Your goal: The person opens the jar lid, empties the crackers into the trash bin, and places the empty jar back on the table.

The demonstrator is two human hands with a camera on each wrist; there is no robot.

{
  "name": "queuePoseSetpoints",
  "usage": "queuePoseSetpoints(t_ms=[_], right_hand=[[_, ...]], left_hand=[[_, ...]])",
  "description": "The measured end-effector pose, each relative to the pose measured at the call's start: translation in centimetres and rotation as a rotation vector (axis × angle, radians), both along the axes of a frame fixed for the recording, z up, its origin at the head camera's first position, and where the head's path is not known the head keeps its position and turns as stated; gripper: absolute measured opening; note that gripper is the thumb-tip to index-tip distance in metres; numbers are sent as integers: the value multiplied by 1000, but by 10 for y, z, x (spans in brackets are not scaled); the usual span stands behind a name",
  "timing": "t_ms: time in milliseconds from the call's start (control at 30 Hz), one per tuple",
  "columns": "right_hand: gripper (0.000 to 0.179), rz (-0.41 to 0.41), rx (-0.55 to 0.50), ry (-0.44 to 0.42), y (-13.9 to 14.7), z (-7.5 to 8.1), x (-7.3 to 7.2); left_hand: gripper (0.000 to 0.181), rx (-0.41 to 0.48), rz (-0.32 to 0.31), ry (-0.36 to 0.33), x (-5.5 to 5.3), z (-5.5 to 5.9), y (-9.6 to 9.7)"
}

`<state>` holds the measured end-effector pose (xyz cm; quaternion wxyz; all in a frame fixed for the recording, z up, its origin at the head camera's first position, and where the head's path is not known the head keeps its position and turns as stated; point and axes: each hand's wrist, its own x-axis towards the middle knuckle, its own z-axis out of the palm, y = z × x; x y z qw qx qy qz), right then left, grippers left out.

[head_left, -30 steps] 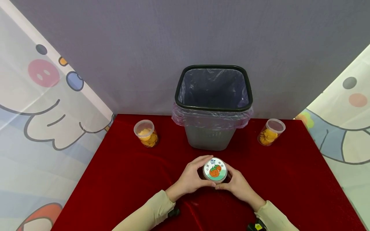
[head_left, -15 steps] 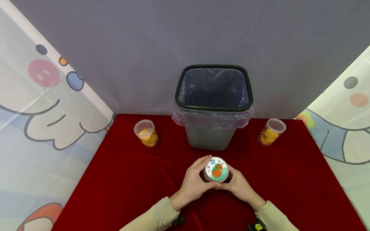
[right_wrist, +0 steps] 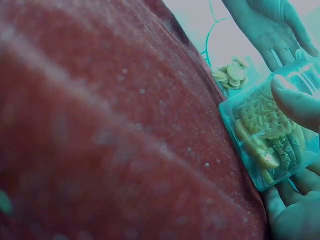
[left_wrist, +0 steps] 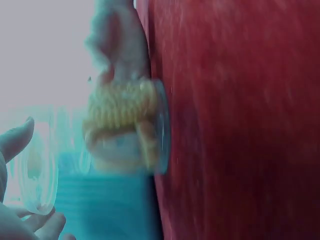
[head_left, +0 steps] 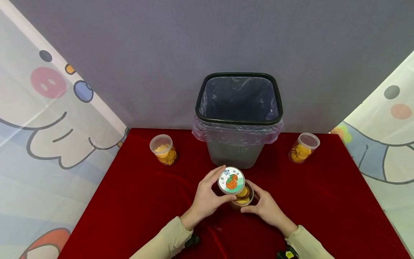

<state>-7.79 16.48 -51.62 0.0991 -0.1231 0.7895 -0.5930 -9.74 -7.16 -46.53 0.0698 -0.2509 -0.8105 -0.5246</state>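
Observation:
My left hand (head_left: 206,195) grips a round lid (head_left: 231,180) by its edge, fingers on the far side and thumb on the near side. The lid has a white and green label with orange fruits. It is raised off a clear jar (head_left: 244,196) of cookies, overlapping the jar's left part in the head view. My right hand (head_left: 267,208) holds that jar from the right, thumb in front. In the right wrist view, cookies (right_wrist: 265,120) show through the jar's clear wall as it stands on the red cloth.
Behind the hands stands a grey bin (head_left: 235,154) with a black rim and a plastic liner. A lidded jar of cookies (head_left: 166,154) stands at the left, and another jar (head_left: 300,153) at the right. The red cloth (head_left: 129,201) covers the table.
The lid has come off the jar and moved left and up with my left hand, showing the cookies inside. My right hand stays around the jar.

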Motion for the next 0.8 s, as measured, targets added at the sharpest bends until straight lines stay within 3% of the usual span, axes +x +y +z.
queuePoseSetpoints(t_ms=[167, 367, 667, 800], right_hand=[[96, 16, -39, -4, 0, 0, -1], [97, 19, -44, 12, 1, 0, 0], [96, 23, -59, -8, 1, -1, 1], [97, 23, -53, -11, 1, -1, 1]], left_hand=[[93, -14, 30, 2, -8, 0, -16], [92, -23, 74, -43, -18, -1, -36], [89, -85, 149, -124, -34, -18, -64], [90, -137, 133, -191, -39, -25, -72]])
